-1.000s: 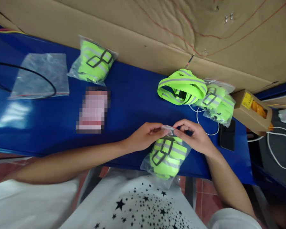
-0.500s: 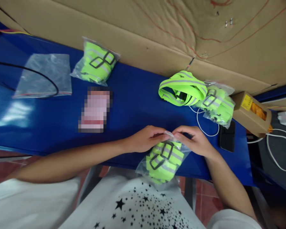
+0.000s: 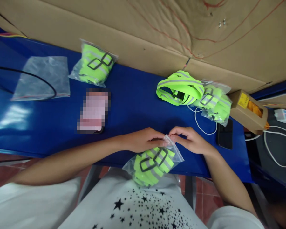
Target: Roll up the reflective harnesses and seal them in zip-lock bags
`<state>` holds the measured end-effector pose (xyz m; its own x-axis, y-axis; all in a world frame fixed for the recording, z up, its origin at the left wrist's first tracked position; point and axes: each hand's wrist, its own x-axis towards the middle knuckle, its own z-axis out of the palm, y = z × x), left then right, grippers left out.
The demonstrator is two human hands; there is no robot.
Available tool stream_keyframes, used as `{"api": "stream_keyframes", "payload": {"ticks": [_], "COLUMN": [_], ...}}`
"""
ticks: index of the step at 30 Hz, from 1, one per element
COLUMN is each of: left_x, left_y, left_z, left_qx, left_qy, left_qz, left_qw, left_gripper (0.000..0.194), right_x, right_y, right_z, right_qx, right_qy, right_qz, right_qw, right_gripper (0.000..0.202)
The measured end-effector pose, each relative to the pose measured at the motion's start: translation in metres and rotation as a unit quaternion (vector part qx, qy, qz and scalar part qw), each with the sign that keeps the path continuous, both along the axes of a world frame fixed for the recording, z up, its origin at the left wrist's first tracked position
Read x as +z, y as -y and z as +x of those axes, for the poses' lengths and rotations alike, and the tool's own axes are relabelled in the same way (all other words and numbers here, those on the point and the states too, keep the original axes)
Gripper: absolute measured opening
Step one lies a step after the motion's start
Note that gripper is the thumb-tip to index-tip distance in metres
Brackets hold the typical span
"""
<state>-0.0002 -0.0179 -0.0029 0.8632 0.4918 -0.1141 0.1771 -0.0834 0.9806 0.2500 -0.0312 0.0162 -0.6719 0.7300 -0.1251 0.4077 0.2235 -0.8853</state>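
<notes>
Both the left hand [image 3: 143, 140] and the right hand [image 3: 189, 140] pinch the top edge of a clear bag [image 3: 153, 160] holding a folded green strap, which hangs over the near edge of the blue desk [image 3: 133, 105]. Toward the far edge lie a loose green strap [image 3: 180, 87] and two more filled bags [image 3: 94, 63] [image 3: 214, 101]; a black phone [image 3: 225, 136] lies near the right corner.

pixelated card [image 3: 93, 110] beside black cable [image 3: 26, 76]

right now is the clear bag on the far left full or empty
Empty: the clear bag lies flat on the blue table, nothing green inside, only a black cable across it.
</notes>
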Motion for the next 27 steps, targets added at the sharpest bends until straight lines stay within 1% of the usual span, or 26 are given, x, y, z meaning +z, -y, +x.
{"api": "stream_keyframes", "payload": {"ticks": [2, 3, 4, 8, 10, 11, 13, 16, 18, 20, 21, 23, 24, 25, 27], "left_x": [0.000, 0.000, 0.001, 0.003, 0.002, 0.002, 0.002, 0.003, 0.005, 0.006, 0.006, 0.005, 0.004, 0.003, 0.001], "left_y": [0.001, 0.002, 0.003, 0.008, 0.009, 0.010, 0.009, 0.007, 0.005, 0.004, 0.004, 0.005, 0.005, 0.006, 0.007], "left_z": [0.000, 0.001, 0.001, 0.004, 0.004, 0.005, 0.004, 0.003, 0.001, -0.001, -0.001, -0.002, -0.002, -0.002, 0.000], "left_qx": [-0.004, -0.009, -0.014, -0.026, -0.036, -0.039, -0.036, -0.020, -0.009, 0.005, 0.013, 0.029, 0.036, 0.041, 0.056], "left_qy": [0.001, 0.000, -0.002, 0.000, 0.006, 0.005, -0.003, -0.015, -0.019, -0.016, -0.015, -0.013, -0.014, -0.017, -0.023], "left_qz": [0.006, 0.012, 0.018, 0.030, 0.034, 0.034, 0.033, 0.031, 0.031, 0.025, 0.019, 0.010, 0.008, 0.005, -0.001], "left_qw": [1.000, 1.000, 1.000, 0.999, 0.999, 0.999, 0.999, 0.999, 0.999, 1.000, 1.000, 0.999, 0.999, 0.999, 0.998], "left_gripper": [0.039, 0.039, 0.040, 0.040, 0.040, 0.041, 0.042, 0.041, 0.039, 0.032, 0.030, 0.031, 0.031, 0.032, 0.032], "right_x": [-0.001, -0.001, -0.001, -0.001, -0.001, -0.001, -0.001, -0.002, -0.002, 0.000, 0.002, 0.006, 0.008, 0.010, 0.012], "right_y": [0.002, 0.003, 0.003, 0.002, 0.003, 0.004, 0.008, 0.011, 0.011, 0.008, 0.007, 0.004, 0.004, 0.004, 0.005], "right_z": [0.000, 0.000, 0.000, -0.001, -0.003, -0.005, -0.008, -0.009, -0.005, 0.001, 0.005, 0.010, 0.011, 0.011, 0.008], "right_qx": [0.001, 0.005, 0.011, 0.028, 0.029, 0.025, 0.012, -0.007, -0.012, -0.025, -0.042, -0.085, -0.096, -0.094, -0.058], "right_qy": [0.029, 0.035, 0.032, -0.018, -0.038, -0.046, -0.045, 0.005, 0.036, 0.041, 0.038, 0.022, 0.014, 0.005, -0.011], "right_qz": [0.077, 0.101, 0.110, 0.068, 0.072, 0.087, 0.142, 0.258, 0.300, 0.300, 0.293, 0.271, 0.251, 0.225, 0.167], "right_qw": [0.997, 0.994, 0.993, 0.997, 0.996, 0.995, 0.989, 0.966, 0.953, 0.953, 0.954, 0.959, 0.963, 0.970, 0.984], "right_gripper": [0.016, 0.014, 0.012, 0.017, 0.014, 0.012, 0.009, 0.009, 0.010, 0.013, 0.013, 0.013, 0.011, 0.009, 0.005]}}
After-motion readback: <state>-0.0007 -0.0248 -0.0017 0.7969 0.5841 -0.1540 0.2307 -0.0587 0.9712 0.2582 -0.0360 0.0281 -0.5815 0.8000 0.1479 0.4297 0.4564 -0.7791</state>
